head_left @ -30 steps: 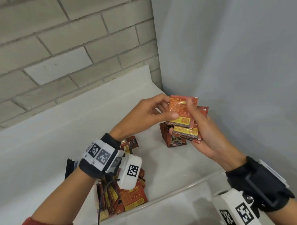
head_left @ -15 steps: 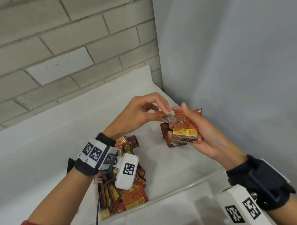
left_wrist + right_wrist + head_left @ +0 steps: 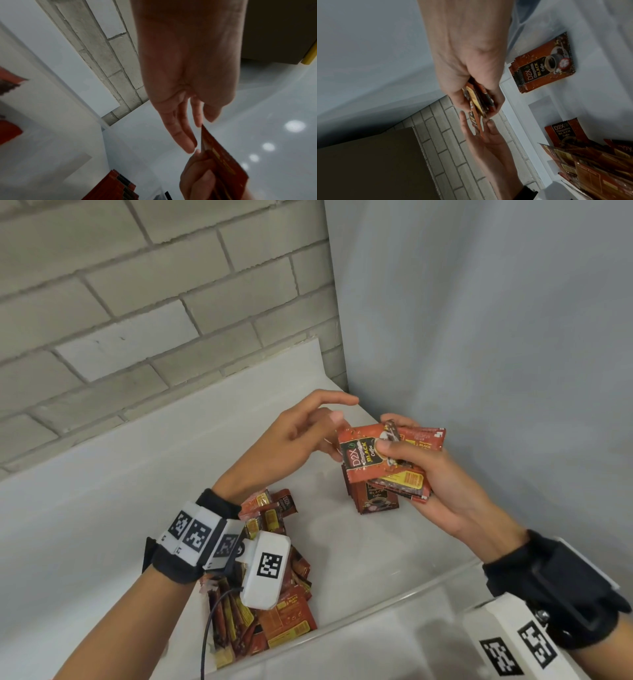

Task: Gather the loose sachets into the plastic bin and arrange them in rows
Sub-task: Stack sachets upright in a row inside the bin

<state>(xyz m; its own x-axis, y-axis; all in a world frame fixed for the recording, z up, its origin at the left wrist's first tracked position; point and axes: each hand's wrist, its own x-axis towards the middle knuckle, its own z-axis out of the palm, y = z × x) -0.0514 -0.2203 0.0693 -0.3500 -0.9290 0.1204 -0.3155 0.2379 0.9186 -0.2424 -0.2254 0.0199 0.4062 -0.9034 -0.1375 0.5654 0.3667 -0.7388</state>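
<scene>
Change: since half a second ago the sachet that the left hand was slipping onto the bundle now lies on its front, printed side up, and the left fingers have let go of it.
Left hand (image 3: 291,440): fingers relaxed and slightly spread, holding nothing; fingertips (image 3: 188,146) lie just beside the left edge of the held bundle, and whether they touch it cannot be told.
Right hand (image 3: 435,481): thumb on top and fingers beneath, gripping the held bundle (image 3: 387,460) of red sachets above the bin.
Held bundle: several sachets fanned unevenly; the front one reads "D2X Black Coffee", and others behind it show yellow label panels.
Plastic bin (image 3: 359,625): clear-walled with a white floor, set in the corner where the brick wall (image 3: 137,320) meets the grey wall (image 3: 496,337).
Standing row (image 3: 375,501): a small stack of sachets on edge at the far right of the bin floor, directly under the held bundle, printed fronts toward the camera.
Loose pile (image 3: 274,611): a jumble of sachets at the near left of the bin, partly hidden by the left wrist camera (image 3: 265,570), well apart from the standing row.
Right wrist view: standing row (image 3: 542,67) seen face on; loose pile (image 3: 590,169) at the lower right.
Left wrist view: edges of the standing row (image 3: 113,189) at the bottom.
</scene>
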